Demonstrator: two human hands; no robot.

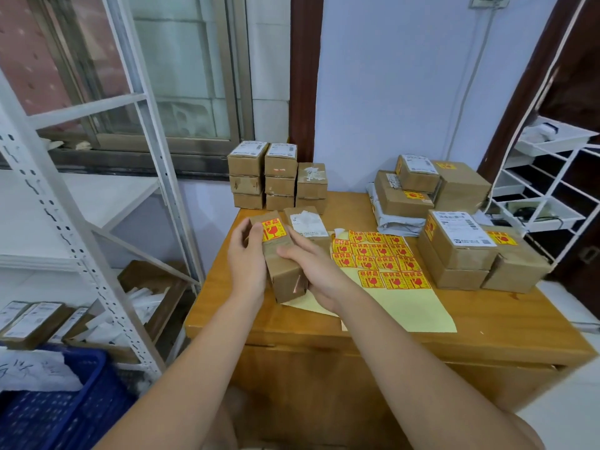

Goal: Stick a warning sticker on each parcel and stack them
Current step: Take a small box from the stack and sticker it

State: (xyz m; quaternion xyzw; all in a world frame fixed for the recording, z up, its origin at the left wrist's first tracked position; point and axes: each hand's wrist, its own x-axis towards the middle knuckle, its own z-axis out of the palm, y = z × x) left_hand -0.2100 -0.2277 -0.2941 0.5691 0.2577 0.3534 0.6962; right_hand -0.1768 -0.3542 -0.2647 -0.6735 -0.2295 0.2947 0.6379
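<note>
The person stands at a wooden desk [487, 319] and holds one small brown parcel [281, 264] with both hands, lifted a little above the desk's near left part. The left hand [246, 258] has its grip closed round the parcel's left side, the thumb curled over the far edge. The right hand [311, 271] clamps the right side, with the fingers under the box and the thumb lying on top. A red and yellow warning sticker [273, 230] is already on the parcel's upper face, at its far end. Just beside the parcel, to the right, a pale yellow sticker sheet [406, 303] lies flat on the desk, with rows of the same stickers on its far half. Another small parcel with a white label [308, 222] lies just behind the held one. At the far left edge of the desk stand stacks of small boxes [263, 175], and on the right side bigger boxes [454, 248] are piled, several of them carrying stickers. A white metal shelf [81, 222] stands on the left.
</note>
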